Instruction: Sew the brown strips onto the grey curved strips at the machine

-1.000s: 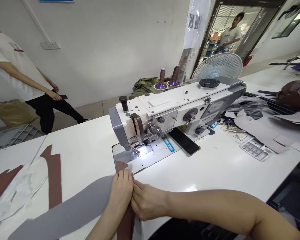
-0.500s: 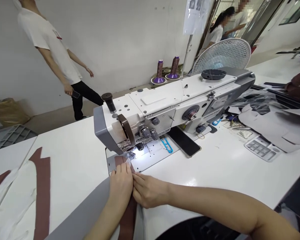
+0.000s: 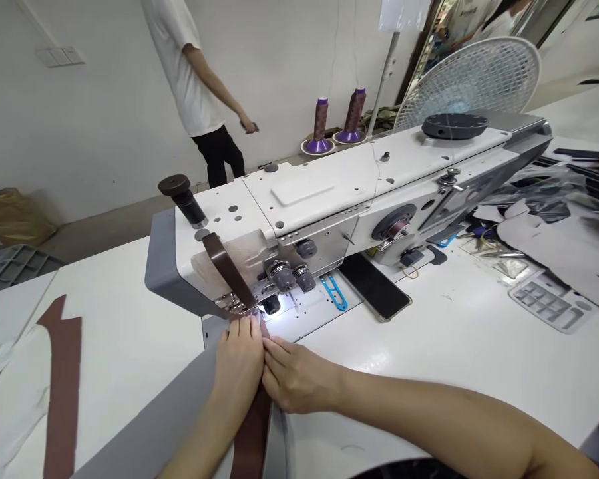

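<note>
My left hand (image 3: 239,369) lies flat, fingers stretched forward, pressing a brown strip (image 3: 252,439) onto a grey fabric piece (image 3: 154,426). My right hand (image 3: 292,379) sits right beside it, fingers pinched on the strip's edge. Both fingertips reach the presser foot (image 3: 239,307) of the white industrial sewing machine (image 3: 339,199), under its lit needle area. The strip's front end is hidden under my hands.
A dark phone (image 3: 377,293) and blue snips (image 3: 335,291) lie under the machine arm. Two thread cones (image 3: 337,120), a fan (image 3: 479,73), a grey tray (image 3: 549,299) and fabric pieces at right. More brown pieces (image 3: 62,372) at left. A person in white (image 3: 194,73) walks behind.
Both hands have slid the strip forward up to the presser foot. My view has come closer to the machine. The person behind has walked to the right.
</note>
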`<action>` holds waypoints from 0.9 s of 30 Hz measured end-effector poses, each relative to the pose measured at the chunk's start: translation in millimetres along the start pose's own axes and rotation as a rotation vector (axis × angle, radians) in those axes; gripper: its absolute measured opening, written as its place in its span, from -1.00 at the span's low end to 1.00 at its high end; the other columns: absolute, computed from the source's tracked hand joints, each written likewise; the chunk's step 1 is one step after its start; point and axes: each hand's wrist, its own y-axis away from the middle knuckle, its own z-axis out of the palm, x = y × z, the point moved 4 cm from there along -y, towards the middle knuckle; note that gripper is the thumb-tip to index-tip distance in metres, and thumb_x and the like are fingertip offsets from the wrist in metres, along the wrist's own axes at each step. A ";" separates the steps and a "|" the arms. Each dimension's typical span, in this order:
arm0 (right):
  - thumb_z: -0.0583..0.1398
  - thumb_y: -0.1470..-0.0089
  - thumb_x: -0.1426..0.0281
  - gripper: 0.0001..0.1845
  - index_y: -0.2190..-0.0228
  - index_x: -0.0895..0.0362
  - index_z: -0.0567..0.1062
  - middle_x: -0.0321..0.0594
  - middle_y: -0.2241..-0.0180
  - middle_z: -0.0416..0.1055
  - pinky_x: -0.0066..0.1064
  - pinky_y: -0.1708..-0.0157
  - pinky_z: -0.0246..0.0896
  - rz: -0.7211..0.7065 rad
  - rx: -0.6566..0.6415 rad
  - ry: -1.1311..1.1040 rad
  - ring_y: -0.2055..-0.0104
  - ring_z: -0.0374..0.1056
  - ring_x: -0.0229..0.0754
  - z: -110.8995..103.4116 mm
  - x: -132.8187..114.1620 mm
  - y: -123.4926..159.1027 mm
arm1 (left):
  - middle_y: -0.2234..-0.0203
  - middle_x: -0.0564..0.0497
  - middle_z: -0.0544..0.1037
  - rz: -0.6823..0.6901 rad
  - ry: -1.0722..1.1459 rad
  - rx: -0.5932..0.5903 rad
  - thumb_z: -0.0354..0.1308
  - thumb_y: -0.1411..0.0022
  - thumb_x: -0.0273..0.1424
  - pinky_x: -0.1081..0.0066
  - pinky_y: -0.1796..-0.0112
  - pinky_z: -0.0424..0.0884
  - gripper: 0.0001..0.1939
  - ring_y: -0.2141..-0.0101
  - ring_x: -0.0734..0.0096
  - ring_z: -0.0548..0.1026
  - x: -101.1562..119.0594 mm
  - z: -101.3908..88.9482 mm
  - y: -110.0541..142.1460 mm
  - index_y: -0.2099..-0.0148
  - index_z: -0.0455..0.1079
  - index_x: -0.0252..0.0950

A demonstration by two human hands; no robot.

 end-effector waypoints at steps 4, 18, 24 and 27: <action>0.05 -0.07 0.56 -0.78 0.50 0.25 0.46 0.01 0.44 0.47 -0.18 0.21 0.33 0.011 -0.010 -0.016 0.31 0.40 -0.02 0.5 -0.5 0.1 | 0.30 -0.11 0.46 -0.001 0.014 -0.017 -0.06 -0.34 -0.57 0.29 0.30 0.29 -0.70 0.25 0.21 0.41 0.2 3.9 1.2 0.00 0.43 -0.37; 0.01 -0.16 0.57 -0.76 0.44 0.21 0.42 0.01 0.40 0.47 -0.13 0.09 0.32 -0.007 -0.089 -0.010 0.29 0.38 -0.06 5.8 0.0 5.0 | 0.30 -0.12 0.48 0.011 0.046 -0.044 -0.11 -0.36 -0.58 0.29 0.31 0.31 -0.67 0.26 0.21 0.42 2.5 1.4 -1.7 0.00 0.44 -0.39; 0.02 -0.14 0.60 -0.76 0.46 0.25 0.44 0.10 0.36 0.51 -0.15 0.18 0.35 -0.028 -0.086 0.040 0.30 0.41 -0.04 7.5 5.2 3.1 | 0.24 -0.14 0.48 0.004 0.104 -0.084 -0.11 -0.37 -0.54 0.26 0.23 0.35 -0.67 0.18 0.16 0.44 -4.8 -5.5 -3.4 -0.01 0.45 -0.37; 0.04 -0.14 0.59 -0.77 0.47 0.25 0.45 0.13 0.35 0.52 -0.14 0.19 0.34 -0.066 -0.108 0.037 0.30 0.41 -0.04 2.6 3.7 3.4 | 0.22 -0.14 0.48 -0.013 0.139 -0.113 -0.07 -0.36 -0.52 0.26 0.21 0.36 -0.65 0.16 0.16 0.44 -12.4 -9.0 1.4 -0.09 0.42 -0.29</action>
